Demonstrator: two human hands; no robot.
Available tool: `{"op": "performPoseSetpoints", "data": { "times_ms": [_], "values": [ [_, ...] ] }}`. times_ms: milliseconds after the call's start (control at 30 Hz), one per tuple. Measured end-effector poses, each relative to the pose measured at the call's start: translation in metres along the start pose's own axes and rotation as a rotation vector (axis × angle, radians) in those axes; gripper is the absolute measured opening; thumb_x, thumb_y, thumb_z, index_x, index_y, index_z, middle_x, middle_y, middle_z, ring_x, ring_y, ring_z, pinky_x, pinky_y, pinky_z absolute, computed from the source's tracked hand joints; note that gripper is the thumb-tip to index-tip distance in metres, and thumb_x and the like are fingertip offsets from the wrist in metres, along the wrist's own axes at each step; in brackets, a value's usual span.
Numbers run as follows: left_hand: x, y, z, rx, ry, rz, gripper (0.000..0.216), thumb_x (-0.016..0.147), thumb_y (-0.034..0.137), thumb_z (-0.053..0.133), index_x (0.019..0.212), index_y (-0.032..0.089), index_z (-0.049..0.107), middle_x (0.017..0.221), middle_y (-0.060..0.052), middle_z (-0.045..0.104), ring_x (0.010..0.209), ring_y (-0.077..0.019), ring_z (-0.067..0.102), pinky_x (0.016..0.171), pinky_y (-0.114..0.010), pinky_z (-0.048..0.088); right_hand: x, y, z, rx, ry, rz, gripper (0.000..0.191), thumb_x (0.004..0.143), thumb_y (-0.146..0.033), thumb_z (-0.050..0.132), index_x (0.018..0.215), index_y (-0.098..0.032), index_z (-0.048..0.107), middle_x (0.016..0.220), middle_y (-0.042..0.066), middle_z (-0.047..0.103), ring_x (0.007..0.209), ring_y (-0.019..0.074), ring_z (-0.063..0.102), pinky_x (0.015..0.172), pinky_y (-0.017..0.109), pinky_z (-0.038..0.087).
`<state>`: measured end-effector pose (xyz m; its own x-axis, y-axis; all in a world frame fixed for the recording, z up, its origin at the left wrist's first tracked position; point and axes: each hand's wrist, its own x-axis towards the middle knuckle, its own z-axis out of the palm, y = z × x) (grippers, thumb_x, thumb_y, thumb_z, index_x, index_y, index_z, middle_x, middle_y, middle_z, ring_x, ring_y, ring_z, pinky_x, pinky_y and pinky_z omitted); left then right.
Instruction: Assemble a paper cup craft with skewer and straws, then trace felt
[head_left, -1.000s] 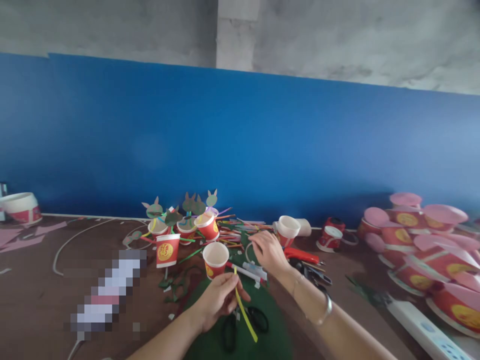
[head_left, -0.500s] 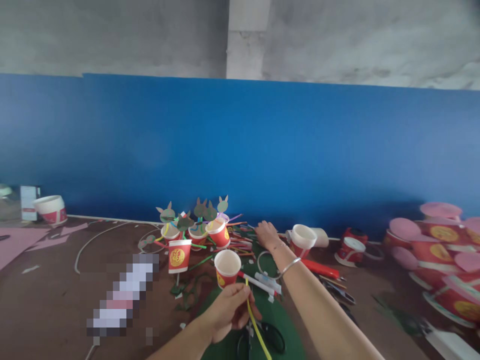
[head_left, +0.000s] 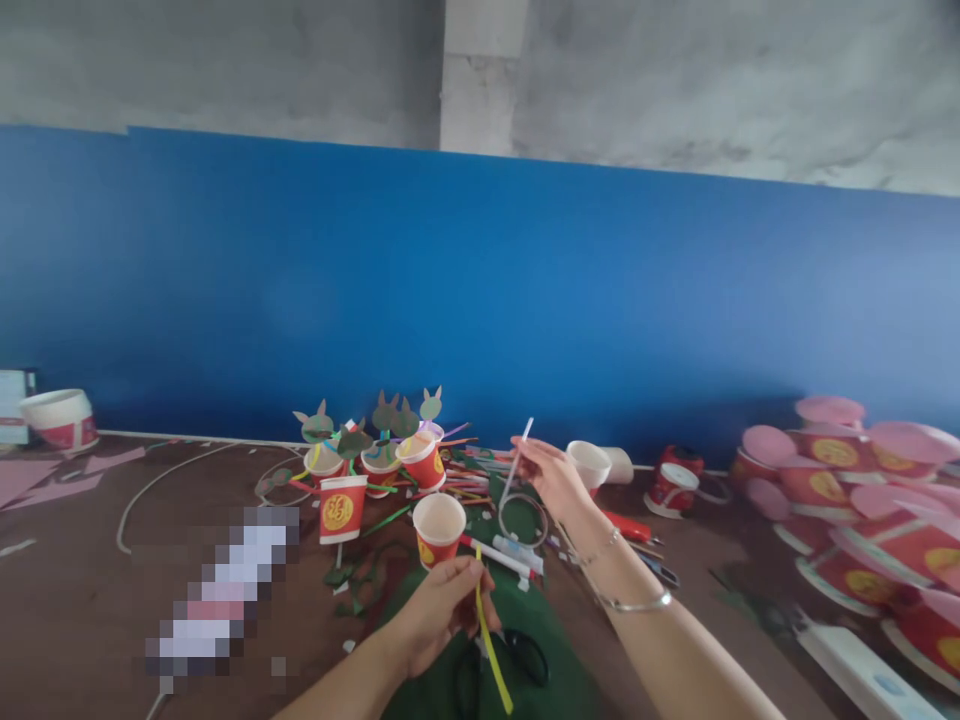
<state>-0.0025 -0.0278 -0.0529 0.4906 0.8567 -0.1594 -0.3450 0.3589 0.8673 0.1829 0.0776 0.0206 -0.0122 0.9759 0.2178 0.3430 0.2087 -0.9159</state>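
Observation:
My left hand (head_left: 442, 605) is closed in a pinch on a thin yellow strip (head_left: 493, 655), which hangs down toward me. Below it, black-handled scissors (head_left: 525, 655) lie on green paper (head_left: 559, 650), partly hidden by the hand. Further right and higher, my right hand (head_left: 551, 475) grips a thin pale stick (head_left: 517, 460) that slants upward; whether it is a straw or a glue stick I cannot tell. A red paper cup (head_left: 439, 530) stands just beyond my left hand. Next to it lie a red-and-white marker (head_left: 502, 557) and a pale blue-capped tube (head_left: 519, 550).
Cups with animal-head cutouts (head_left: 424, 460) stand at centre left, beside several coloured strips. Stacked red cups with pink discs (head_left: 832, 480) fill the right. A roll of tape (head_left: 673, 490) and white cups (head_left: 589, 465) stand along the blue wall (head_left: 480, 300). A cable (head_left: 127, 510) curves at left.
My right hand has drawn back from the pile of strips by the wall and lifted a pale stick. My left hand still pinches the yellow strip. The view has turned slightly right.

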Motion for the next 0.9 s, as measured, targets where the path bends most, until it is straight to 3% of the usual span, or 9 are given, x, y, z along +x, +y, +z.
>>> {"op": "performPoseSetpoints", "data": {
  "times_ms": [100, 133, 200, 400, 533, 633, 667, 767, 900],
  "values": [
    [0.000, 0.000, 0.001, -0.030, 0.027, 0.027, 0.044, 0.070, 0.057, 0.066, 0.080, 0.015, 0.054, 0.059, -0.001, 0.064, 0.048, -0.0084, 0.053, 0.045, -0.018, 0.032, -0.043, -0.004, 0.000, 0.149, -0.238, 0.146, 0.034, 0.074, -0.043, 0.063, 0.087, -0.013, 0.070, 0.069, 0.006, 0.068, 0.053, 0.0118, 0.059, 0.049, 0.022, 0.046],
    [0.001, 0.000, 0.001, -0.037, 0.037, 0.041, 0.044, 0.069, 0.056, 0.067, 0.079, 0.016, 0.054, 0.060, 0.001, 0.063, 0.046, -0.0078, 0.053, 0.044, -0.018, 0.032, -0.056, -0.004, 0.003, 0.234, -0.421, 0.280, 0.028, 0.072, -0.040, 0.067, 0.083, -0.014, 0.070, 0.066, 0.003, 0.067, 0.050, 0.0091, 0.057, 0.047, 0.019, 0.043],
    [0.002, -0.001, 0.001, -0.036, 0.053, 0.073, 0.044, 0.068, 0.055, 0.070, 0.078, 0.016, 0.055, 0.059, 0.003, 0.060, 0.042, -0.0065, 0.051, 0.042, -0.018, 0.031, -0.079, -0.003, 0.010, 0.236, -0.554, 0.368, 0.024, 0.068, -0.036, 0.070, 0.070, -0.012, 0.068, 0.057, 0.002, 0.065, 0.042, 0.0076, 0.053, 0.039, 0.017, 0.036],
    [0.001, 0.002, -0.001, -0.030, 0.106, 0.085, 0.047, 0.065, 0.052, 0.074, 0.089, 0.012, 0.063, 0.054, 0.003, 0.056, 0.042, -0.0060, 0.048, 0.043, -0.019, 0.033, -0.100, -0.009, 0.034, 0.108, -0.671, 0.386, 0.026, 0.069, -0.033, 0.068, 0.055, -0.013, 0.061, 0.050, -0.001, 0.062, 0.034, 0.0053, 0.050, 0.036, 0.015, 0.033],
    [0.001, 0.002, -0.002, -0.044, 0.086, 0.099, 0.040, 0.064, 0.047, 0.077, 0.069, 0.012, 0.060, 0.054, 0.003, 0.053, 0.045, -0.0041, 0.044, 0.043, -0.017, 0.029, -0.099, -0.011, 0.030, 0.102, -0.744, 0.379, 0.024, 0.072, -0.036, 0.066, 0.065, -0.013, 0.067, 0.050, -0.002, 0.062, 0.033, 0.0047, 0.048, 0.036, 0.014, 0.033],
    [0.001, 0.000, -0.001, -0.071, 0.086, 0.061, 0.041, 0.062, 0.047, 0.078, 0.063, 0.013, 0.056, 0.049, 0.005, 0.049, 0.041, -0.0027, 0.039, 0.042, -0.018, 0.024, -0.082, -0.006, 0.015, 0.007, -0.860, 0.335, 0.039, 0.078, -0.049, 0.059, 0.073, -0.012, 0.069, 0.060, 0.004, 0.068, 0.040, 0.0086, 0.057, 0.039, 0.016, 0.037],
    [0.001, 0.000, 0.000, -0.086, 0.087, 0.046, 0.041, 0.061, 0.047, 0.079, 0.063, 0.013, 0.057, 0.049, 0.005, 0.048, 0.040, -0.0027, 0.038, 0.042, -0.018, 0.024, -0.071, -0.003, 0.009, -0.083, -0.797, 0.288, 0.043, 0.081, -0.051, 0.054, 0.076, -0.012, 0.070, 0.063, 0.006, 0.070, 0.044, 0.0103, 0.059, 0.040, 0.017, 0.038],
    [-0.001, 0.001, 0.003, -0.127, 0.077, 0.053, 0.038, 0.061, 0.044, 0.080, 0.066, 0.011, 0.060, 0.057, 0.002, 0.056, 0.049, -0.0044, 0.047, 0.050, -0.017, 0.034, -0.030, 0.006, -0.003, -0.496, -0.320, 0.122, 0.036, 0.087, -0.039, 0.047, 0.079, -0.012, 0.071, 0.072, 0.008, 0.072, 0.055, 0.0142, 0.064, 0.048, 0.020, 0.043],
    [-0.004, 0.006, 0.003, -0.133, 0.033, 0.003, 0.038, 0.064, 0.045, 0.078, 0.074, 0.012, 0.061, 0.074, -0.007, 0.069, 0.069, -0.0147, 0.064, 0.066, -0.024, 0.045, 0.017, 0.018, -0.002, -0.688, -0.089, 0.050, 0.031, 0.088, -0.026, 0.043, 0.089, -0.014, 0.072, 0.095, 0.013, 0.072, 0.088, 0.0220, 0.065, 0.069, 0.026, 0.044]
  ]
}}
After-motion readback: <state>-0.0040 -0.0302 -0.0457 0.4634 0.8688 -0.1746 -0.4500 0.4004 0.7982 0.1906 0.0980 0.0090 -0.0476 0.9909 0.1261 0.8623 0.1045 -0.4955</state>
